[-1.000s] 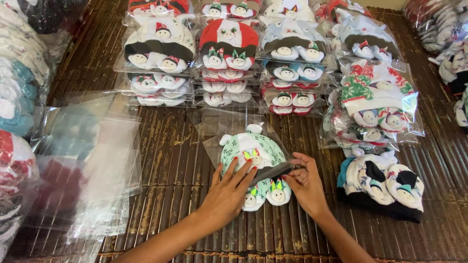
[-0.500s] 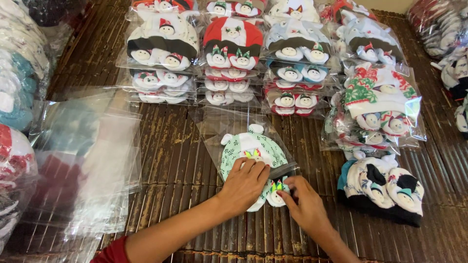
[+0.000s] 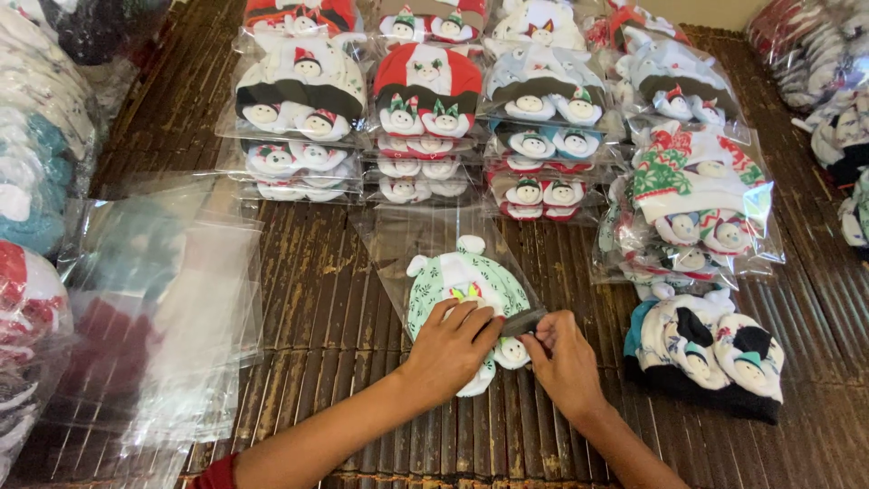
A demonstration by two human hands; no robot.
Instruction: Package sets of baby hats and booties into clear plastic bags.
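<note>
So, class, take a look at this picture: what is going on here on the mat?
A person is kneeling or leaning over a brown slatted bamboo mat. Their left hand presses down on a white and green knitted baby hat set in a clear plastic bag. Their right hand pinches the bag's flap at its edge beside the left fingers. Rows of bagged hat sets lie above, a pile of empty clear bags lies to the left, and an unbagged dark-trimmed hat set lies to the right.
</note>
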